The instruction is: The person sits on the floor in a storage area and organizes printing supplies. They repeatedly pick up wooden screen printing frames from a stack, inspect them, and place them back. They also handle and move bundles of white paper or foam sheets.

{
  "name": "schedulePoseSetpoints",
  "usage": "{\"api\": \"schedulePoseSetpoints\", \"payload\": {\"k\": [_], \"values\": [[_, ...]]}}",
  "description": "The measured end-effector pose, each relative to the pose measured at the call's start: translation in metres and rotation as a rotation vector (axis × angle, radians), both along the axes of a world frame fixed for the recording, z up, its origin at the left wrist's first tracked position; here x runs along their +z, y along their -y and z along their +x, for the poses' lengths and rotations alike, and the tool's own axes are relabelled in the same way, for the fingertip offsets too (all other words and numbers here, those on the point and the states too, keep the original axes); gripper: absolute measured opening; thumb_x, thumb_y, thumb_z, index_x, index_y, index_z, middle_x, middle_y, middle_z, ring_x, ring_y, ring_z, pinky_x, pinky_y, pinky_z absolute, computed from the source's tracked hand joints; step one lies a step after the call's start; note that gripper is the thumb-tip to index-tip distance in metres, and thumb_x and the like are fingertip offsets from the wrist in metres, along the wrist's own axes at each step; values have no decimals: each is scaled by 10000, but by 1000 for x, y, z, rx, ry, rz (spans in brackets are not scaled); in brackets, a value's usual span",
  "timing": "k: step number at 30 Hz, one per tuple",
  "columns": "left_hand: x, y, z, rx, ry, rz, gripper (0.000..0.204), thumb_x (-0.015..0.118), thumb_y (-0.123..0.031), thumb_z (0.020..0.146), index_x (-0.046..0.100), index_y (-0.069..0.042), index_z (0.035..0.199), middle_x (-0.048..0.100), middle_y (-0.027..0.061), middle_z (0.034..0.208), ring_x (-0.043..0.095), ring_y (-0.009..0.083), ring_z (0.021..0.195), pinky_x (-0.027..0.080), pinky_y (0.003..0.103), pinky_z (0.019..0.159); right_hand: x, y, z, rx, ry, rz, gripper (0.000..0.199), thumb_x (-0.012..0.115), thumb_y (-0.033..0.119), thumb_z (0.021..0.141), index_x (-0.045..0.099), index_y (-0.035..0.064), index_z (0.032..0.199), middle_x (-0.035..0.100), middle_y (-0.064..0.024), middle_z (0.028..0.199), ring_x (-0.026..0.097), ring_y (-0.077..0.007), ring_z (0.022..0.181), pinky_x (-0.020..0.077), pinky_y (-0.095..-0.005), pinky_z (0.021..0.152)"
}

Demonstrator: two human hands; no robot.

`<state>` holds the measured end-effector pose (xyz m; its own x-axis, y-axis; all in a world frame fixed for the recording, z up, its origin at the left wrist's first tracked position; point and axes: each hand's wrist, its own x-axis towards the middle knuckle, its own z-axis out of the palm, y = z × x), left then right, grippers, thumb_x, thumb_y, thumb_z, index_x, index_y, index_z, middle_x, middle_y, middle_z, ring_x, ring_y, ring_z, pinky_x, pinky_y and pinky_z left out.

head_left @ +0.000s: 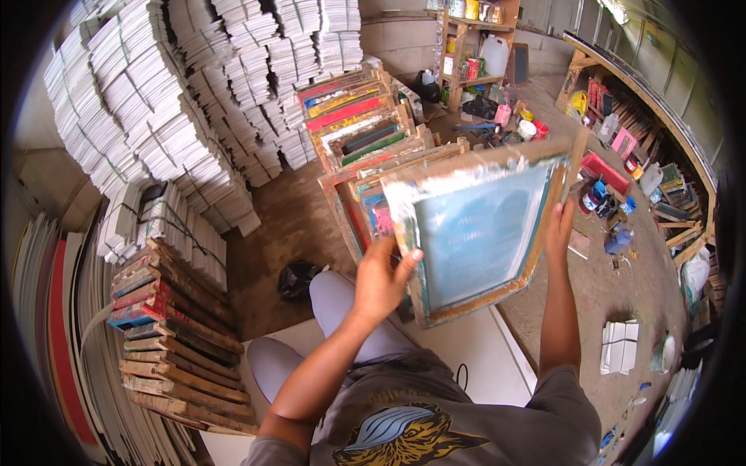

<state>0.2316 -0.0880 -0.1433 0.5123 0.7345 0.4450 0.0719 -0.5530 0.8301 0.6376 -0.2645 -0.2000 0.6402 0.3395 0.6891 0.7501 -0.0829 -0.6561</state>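
A screen-printing frame with a wooden border and a light blue mesh is held up tilted in front of me. My left hand grips its left side, the thumb on the front face and the fingers behind. My right hand holds the right edge, its fingers partly hidden by the wood. Just behind it stands a row of paint-stained wooden frames, leaning one against another.
Tied stacks of white paper rise at the far left. More wooden frames are piled at my left. A shelf with cans stands at the back. Paint containers and a small paper bundle sit on the floor at right.
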Motion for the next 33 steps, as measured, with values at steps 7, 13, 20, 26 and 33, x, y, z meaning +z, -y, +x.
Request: {"api": "schedulePoseSetpoints", "payload": {"k": [7, 13, 20, 26, 33], "values": [[-91, 14, 27, 39, -191, -154, 382, 811, -362, 916, 752, -25, 1085, 712, 213, 814, 693, 347, 683, 537, 410, 643, -128, 15, 5, -80, -203, -164, 519, 504, 382, 1106, 502, -16, 1439, 658, -234, 1184, 640, -350, 1110, 491, -443, 972], [-101, 3, 26, 127, -345, -264, 379, 830, -337, 914, 744, -6, 1077, 742, 171, 782, 706, 226, 636, 536, 365, 619, -141, -22, -24, 34, -419, -177, 448, 506, 287, 1109, 494, 11, 1461, 668, -199, 1197, 650, -303, 1103, 499, -413, 975], [-119, -3, 28, 146, -280, -293, 395, 836, -303, 917, 727, 46, 1067, 776, 165, 832, 755, 190, 715, 567, 328, 661, -154, -55, -16, 121, -448, -171, 419, 517, 237, 1102, 513, 5, 1451, 670, -205, 1209, 657, -318, 1128, 499, -408, 996], [-129, -5, 31, 180, -274, -306, 409, 835, -306, 922, 726, 61, 1067, 779, 166, 838, 756, 190, 736, 567, 328, 671, -176, -64, -3, 92, -350, -171, 436, 535, 253, 1092, 520, -9, 1440, 676, -231, 1216, 662, -365, 1123, 504, -429, 988], [-135, -10, 32, 231, -315, -335, 437, 857, -327, 899, 734, 63, 1054, 780, 169, 846, 754, 191, 744, 568, 331, 681, -163, -76, -9, 90, -397, -218, 360, 504, 256, 1118, 540, 39, 1404, 668, -137, 1065, 634, -245, 976, 516, -375, 896]]}}
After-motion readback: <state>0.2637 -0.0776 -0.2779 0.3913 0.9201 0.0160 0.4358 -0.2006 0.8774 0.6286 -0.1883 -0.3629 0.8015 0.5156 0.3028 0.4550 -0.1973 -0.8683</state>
